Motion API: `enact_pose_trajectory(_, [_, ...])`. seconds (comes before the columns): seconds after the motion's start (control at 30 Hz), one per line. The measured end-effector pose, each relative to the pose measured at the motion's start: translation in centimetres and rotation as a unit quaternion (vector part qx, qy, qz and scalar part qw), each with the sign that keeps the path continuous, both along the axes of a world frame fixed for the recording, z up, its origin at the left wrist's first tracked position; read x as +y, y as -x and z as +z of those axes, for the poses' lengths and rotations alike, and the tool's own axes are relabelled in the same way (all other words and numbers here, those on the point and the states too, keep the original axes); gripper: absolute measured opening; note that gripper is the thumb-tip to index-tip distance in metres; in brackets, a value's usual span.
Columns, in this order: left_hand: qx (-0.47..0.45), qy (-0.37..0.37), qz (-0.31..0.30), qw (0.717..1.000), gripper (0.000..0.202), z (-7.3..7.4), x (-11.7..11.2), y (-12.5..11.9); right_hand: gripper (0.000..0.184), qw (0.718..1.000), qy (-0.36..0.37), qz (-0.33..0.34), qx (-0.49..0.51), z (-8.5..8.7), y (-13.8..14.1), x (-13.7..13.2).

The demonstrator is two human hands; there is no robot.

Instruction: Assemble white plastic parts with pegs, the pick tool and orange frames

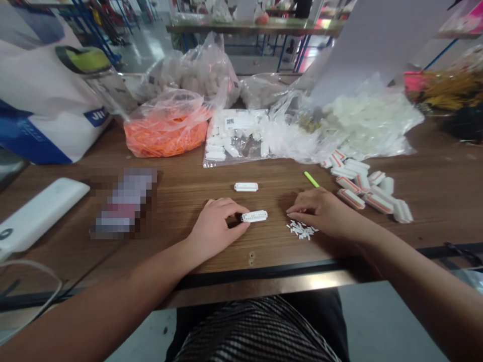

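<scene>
My left hand (pixel 219 225) grips one end of a white plastic connector housing (pixel 255 216) between thumb and fingers, just above the tabletop or resting on it. A row of small holes shows along its face. Beyond it lies a second white connector housing (pixel 246 187). My right hand (pixel 320 211) is closed in a pinch at the edge of a small pile of tiny white plastic pegs (pixel 302 230). A speck of white shows at its fingertips, probably one peg. Behind this hand lies a bright green stick (pixel 311 179), its near end against the knuckles.
Several white housings with orange strips (pixel 364 186) are heaped at the right. Across the back stand a bag of orange parts (pixel 166 125), a clear bag of white parts (pixel 237 133) and a bag of pale pieces (pixel 370 115). A white device (pixel 45 213) lies left.
</scene>
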State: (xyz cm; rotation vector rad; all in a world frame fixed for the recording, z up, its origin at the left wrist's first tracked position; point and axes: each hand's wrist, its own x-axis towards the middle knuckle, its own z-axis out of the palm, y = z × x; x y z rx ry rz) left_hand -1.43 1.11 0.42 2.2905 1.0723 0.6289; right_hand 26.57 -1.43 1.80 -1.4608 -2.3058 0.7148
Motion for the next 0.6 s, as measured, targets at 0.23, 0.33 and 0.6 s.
enact_pose_trajectory(0.23, [0.001, -0.001, 0.002, 1.000, 0.010, 0.0, 0.0, -0.1, 0.014, 0.996, -0.026, 0.002, -0.084, 1.0, 1.3, -0.1])
enact_pose_trajectory(0.33, [-0.001, -0.002, 0.002, 1.000, 0.009, 0.1, -0.1, 0.0, 0.014, 0.996, -0.008, -0.010, -0.094, 1.2, 1.7, 0.2])
enact_pose_trajectory(0.6, [-0.004, 0.005, 0.006, 1.000, 0.010, 0.1, -0.1, -0.1, 0.019, 0.988, 0.118, -0.088, -0.041, 1.4, 0.8, 0.6])
